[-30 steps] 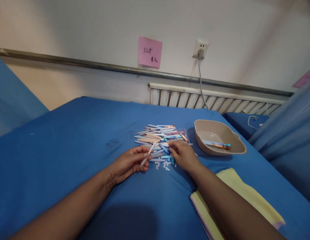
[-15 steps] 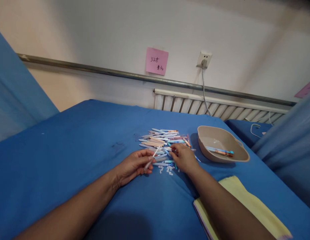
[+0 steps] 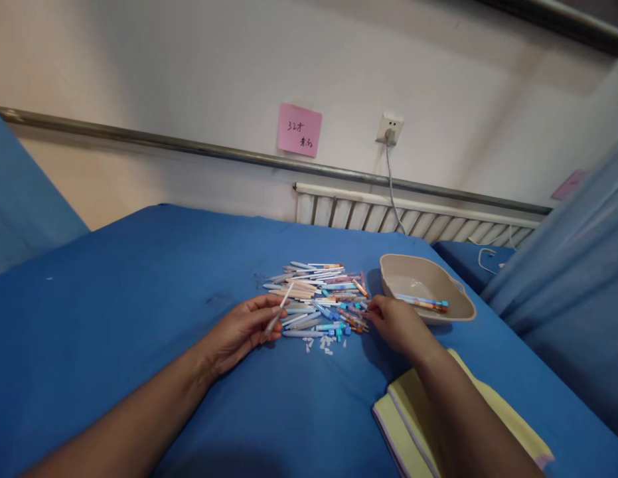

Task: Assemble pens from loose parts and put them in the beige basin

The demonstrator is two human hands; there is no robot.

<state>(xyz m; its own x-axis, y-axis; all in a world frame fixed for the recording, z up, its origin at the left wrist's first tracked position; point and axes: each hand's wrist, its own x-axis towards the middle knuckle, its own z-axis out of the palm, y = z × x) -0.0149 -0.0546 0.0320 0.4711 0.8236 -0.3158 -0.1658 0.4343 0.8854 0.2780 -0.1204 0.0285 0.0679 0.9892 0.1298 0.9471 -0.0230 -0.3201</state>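
Observation:
My left hand is closed around a slim pen piece, greyish at its lower end with a thin white stick pointing up. It hovers at the left side of a loose pile of pen parts: white sticks, grey and peach barrels, blue and orange-brown pieces. At the pile's right edge, my right hand has thumb and fingers drawn together by the clear and coloured barrels. Whatever lies between those fingertips is too small to make out. Small white bits lie scattered before the pile.
A beige basin right of the pile holds a few blue and orange pens. A folded yellow cloth lies under my right forearm. Blue cloth covers the table. Behind are a radiator and a plugged cable.
My right hand has moved right, from over the middle of the pile to its right edge, uncovering blue and orange-brown parts. My left hand still holds the pen piece. The view has shifted slightly.

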